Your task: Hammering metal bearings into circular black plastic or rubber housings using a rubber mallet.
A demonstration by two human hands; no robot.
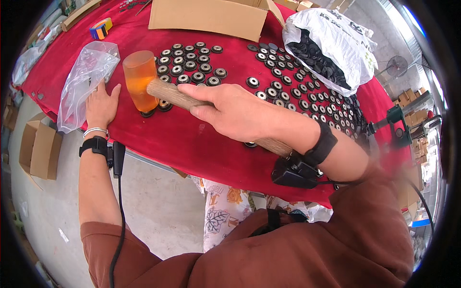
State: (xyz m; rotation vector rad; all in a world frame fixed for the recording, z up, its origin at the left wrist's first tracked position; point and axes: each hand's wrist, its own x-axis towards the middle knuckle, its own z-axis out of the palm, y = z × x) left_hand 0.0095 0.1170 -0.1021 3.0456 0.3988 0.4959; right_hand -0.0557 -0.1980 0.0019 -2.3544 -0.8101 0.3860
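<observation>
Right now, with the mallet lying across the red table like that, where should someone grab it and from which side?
Grip the wooden handle near its middle, where the right hand wraps it now, coming from above. The handle runs low across the red table, from the orange head on the left toward the near edge, so its top is open. The head is thick and rounded, probably harder to close fingers around.

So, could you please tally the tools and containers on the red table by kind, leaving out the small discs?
Mallet: 1
Cardboard box: 1
Clear bag: 1
White bag: 1
Tape roll: 1
Total: 5
</observation>
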